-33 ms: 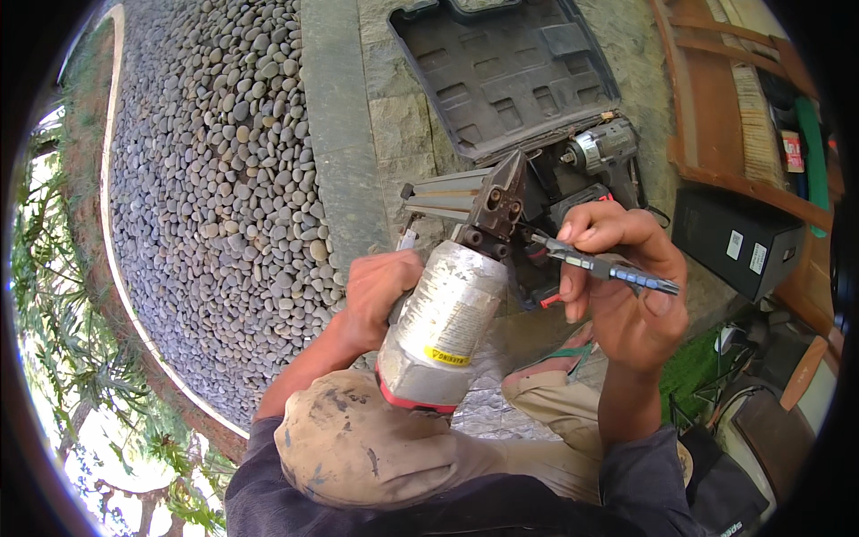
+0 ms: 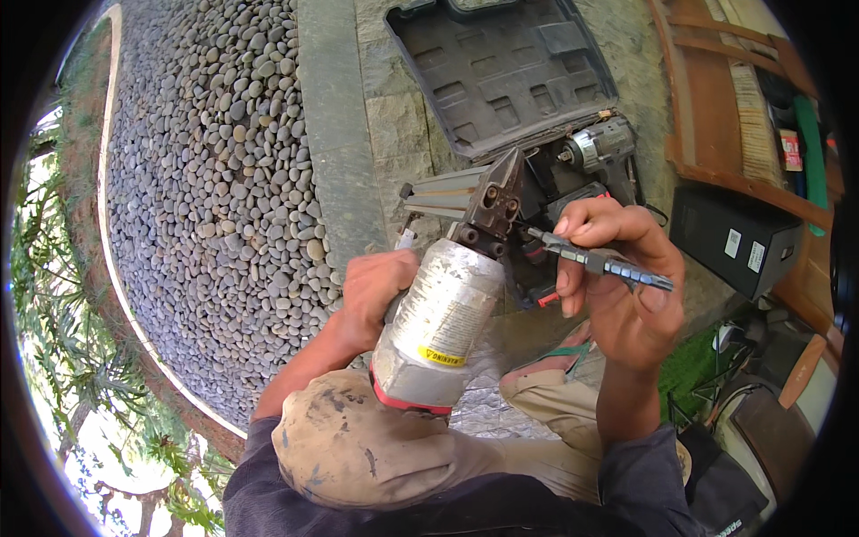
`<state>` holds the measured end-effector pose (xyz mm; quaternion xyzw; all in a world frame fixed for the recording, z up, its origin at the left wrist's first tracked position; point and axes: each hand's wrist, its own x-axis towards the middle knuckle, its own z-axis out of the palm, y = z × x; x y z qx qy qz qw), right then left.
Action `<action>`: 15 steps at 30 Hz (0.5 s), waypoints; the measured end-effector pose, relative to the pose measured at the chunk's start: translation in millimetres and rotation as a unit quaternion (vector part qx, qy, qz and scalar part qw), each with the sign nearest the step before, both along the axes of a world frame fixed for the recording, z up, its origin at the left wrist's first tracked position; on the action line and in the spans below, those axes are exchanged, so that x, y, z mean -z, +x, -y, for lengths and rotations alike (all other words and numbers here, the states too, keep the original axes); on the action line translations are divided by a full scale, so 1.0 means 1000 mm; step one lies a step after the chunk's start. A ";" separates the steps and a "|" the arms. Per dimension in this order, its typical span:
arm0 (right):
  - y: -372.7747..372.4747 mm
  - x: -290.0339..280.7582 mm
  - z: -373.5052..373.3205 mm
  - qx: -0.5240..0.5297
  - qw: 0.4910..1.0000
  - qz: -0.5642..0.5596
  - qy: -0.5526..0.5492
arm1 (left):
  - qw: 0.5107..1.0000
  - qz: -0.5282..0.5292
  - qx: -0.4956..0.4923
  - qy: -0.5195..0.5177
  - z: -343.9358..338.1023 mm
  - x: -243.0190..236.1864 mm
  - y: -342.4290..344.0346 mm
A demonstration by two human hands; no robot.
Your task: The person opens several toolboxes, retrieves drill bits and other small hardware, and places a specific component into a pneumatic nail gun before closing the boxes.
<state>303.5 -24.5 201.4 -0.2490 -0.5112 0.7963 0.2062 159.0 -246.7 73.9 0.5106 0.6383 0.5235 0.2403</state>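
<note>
A silver air nail gun (image 2: 443,309) with a dark metal nose and a long magazine leans across my lap. My left hand (image 2: 374,291) is closed around its handle, most of which the body hides. In my right hand (image 2: 626,282) is a slim dark screwdriver-like tool (image 2: 604,261) with shiny bluish segments, pinched between thumb and fingers. The thin tip of that tool points at the bolts on the nail gun's nose; whether it touches one I cannot tell.
Beyond the nail gun lies an open black tool case (image 2: 510,80), with a grey-and-black impact wrench (image 2: 601,148) in it. A black box (image 2: 734,237) stands at the right beside wooden furniture (image 2: 716,98). Grey pebbles (image 2: 215,197) cover the ground at left.
The slim tool in my right hand has turned a little, showing more of its shiny segments. Both hands keep their grips, and the nail gun has hardly shifted.
</note>
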 end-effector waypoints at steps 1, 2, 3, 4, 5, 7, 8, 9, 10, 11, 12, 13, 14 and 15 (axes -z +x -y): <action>0.000 0.000 0.000 0.002 1.000 0.008 0.007 | 1.000 -0.008 -0.002 0.016 -0.002 0.001 0.000; 0.000 0.000 0.000 0.006 1.000 0.009 0.008 | 0.999 -0.019 -0.004 0.030 -0.003 0.000 -0.001; 0.000 0.000 0.000 0.010 1.000 0.009 0.008 | 0.999 -0.028 -0.006 0.043 -0.005 -0.001 -0.001; -0.001 0.000 0.000 0.014 1.000 0.009 0.008 | 0.998 -0.037 -0.010 0.055 -0.007 -0.002 -0.002; -0.001 0.001 0.000 0.012 1.000 0.012 0.007 | 0.997 -0.044 -0.014 0.065 -0.009 -0.003 -0.001; -0.002 0.001 -0.001 0.008 1.000 0.019 0.003 | 0.996 -0.042 -0.011 0.079 -0.014 -0.007 -0.003; -0.002 0.000 -0.001 0.009 1.000 0.022 0.005 | 0.996 -0.034 -0.004 0.086 -0.018 -0.011 -0.006; -0.003 -0.001 -0.002 0.009 1.000 0.025 0.007 | 0.995 -0.038 -0.003 0.091 -0.020 -0.011 -0.005; -0.003 -0.003 -0.002 0.009 1.000 0.028 0.009 | 0.994 -0.043 -0.001 0.096 -0.021 -0.011 -0.005; -0.003 -0.003 -0.002 0.008 0.999 0.032 0.010 | 0.993 -0.061 -0.006 0.098 -0.019 -0.009 -0.004; -0.003 -0.002 -0.002 0.007 0.999 0.036 0.011 | 0.993 -0.073 -0.006 0.096 -0.018 -0.008 -0.004; -0.004 -0.002 -0.002 0.006 0.999 0.040 0.012 | 0.992 -0.085 -0.006 0.094 -0.016 -0.008 -0.004; -0.003 -0.004 -0.002 0.005 0.999 0.044 0.018 | 0.992 -0.087 -0.001 0.091 -0.018 -0.010 -0.005; -0.003 -0.005 -0.002 0.004 0.999 0.048 0.024 | 0.992 -0.090 -0.003 0.092 -0.019 -0.011 -0.005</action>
